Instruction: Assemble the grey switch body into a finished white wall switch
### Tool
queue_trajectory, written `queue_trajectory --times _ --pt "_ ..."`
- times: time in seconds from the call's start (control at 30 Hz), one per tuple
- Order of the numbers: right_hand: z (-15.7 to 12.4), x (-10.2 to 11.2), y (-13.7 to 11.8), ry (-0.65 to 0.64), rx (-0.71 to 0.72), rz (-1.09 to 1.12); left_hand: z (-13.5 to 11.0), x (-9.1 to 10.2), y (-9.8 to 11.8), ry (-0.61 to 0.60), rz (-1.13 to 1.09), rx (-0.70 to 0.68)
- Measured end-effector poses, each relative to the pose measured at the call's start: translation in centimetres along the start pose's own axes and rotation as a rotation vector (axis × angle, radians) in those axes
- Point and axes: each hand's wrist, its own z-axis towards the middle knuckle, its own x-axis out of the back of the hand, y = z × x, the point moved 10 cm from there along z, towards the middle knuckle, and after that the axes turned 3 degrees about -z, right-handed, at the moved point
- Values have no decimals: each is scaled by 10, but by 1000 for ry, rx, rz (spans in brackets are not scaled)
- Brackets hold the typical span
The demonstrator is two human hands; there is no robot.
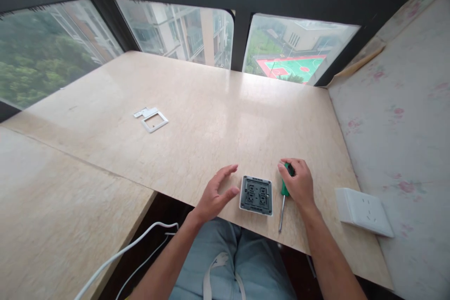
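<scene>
A grey switch module (pixel 256 195) lies back-side up near the front edge of the beige stone table (pixel 197 117). My left hand (pixel 218 190) hovers just left of it, fingers spread and holding nothing. My right hand (pixel 297 182) is to the module's right, closed around the green handle of a screwdriver (pixel 284 199). The screwdriver's metal shaft points back toward me and rests on the table.
A white frame plate and a small metal bracket (pixel 151 118) lie far left on the table. A white wall socket (pixel 363 211) sits at the right edge beside a floral-covered surface (pixel 404 117). White cables (pixel 133 248) hang below. Windows line the far side.
</scene>
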Motion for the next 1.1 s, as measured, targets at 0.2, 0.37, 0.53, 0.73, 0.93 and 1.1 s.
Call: queue_trajectory --times 0.2,0.37,0.53,0.73,0.93,1.1 --pt "1 -1 8 12 -7 14 4 73 -2 654 -148 64" --pt "1 -3 10 9 13 32 32 142 3 975 13 69" --pt "1 -3 12 1 10 56 71 218 12 1044 291 186" --pt "1 -6 13 -24 4 89 81 303 22 848 643 454" --pt "2 -7 14 -36 -1 71 78 344 14 644 857 650" --pt "2 -5 12 -23 -5 59 95 352 3 556 941 689"
